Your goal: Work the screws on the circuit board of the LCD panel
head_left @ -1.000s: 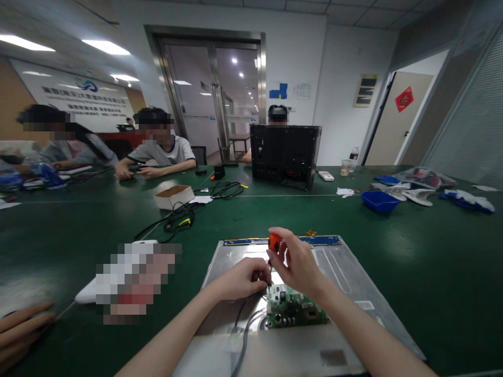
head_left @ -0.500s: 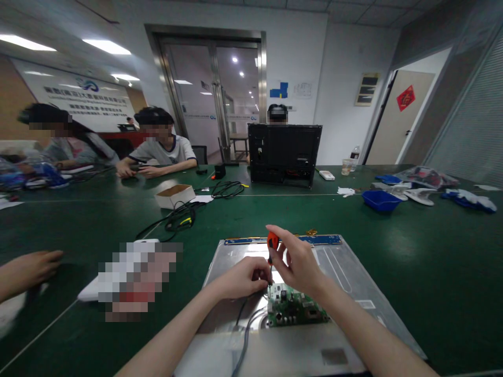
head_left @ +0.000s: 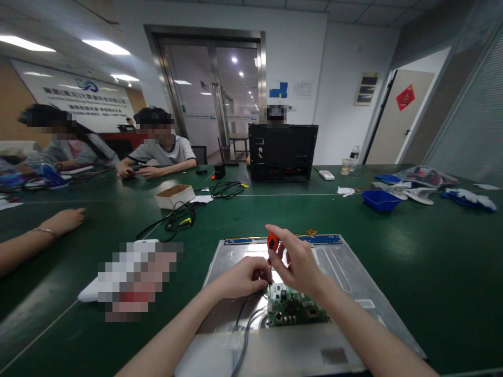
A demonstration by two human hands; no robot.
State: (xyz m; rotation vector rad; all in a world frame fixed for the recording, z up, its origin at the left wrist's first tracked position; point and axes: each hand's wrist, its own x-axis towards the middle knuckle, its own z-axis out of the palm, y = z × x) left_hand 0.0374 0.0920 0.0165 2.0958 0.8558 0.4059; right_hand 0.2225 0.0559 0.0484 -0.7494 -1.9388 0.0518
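My right hand (head_left: pixel 296 262) grips an upright screwdriver (head_left: pixel 272 242) by its orange and black handle, the shaft pointing down at the corner of a green circuit board (head_left: pixel 294 306). My left hand (head_left: pixel 247 275) is closed beside the shaft, its thumb and fingers curled together near the tip; what lies between them, if anything, is hidden. The board rests on a silver metal panel (head_left: pixel 349 293), with a blue strip (head_left: pixel 324 239) along the far edge. Grey cables (head_left: pixel 247 340) run from the board's left side toward me.
At the left, another person's forearm and hand (head_left: pixel 65 222) rest on the green table. A blurred white object (head_left: pixel 92 290), an open cardboard box (head_left: pixel 175 196) and black cables (head_left: pixel 226 189) lie beyond. A black monitor chassis (head_left: pixel 283 152) stands opposite; a blue tray (head_left: pixel 380 200) sits right.
My hands and the screwdriver hold nearly the same position. The other person's hand at the left has moved farther forward and right. The black chassis opposite has shifted slightly.
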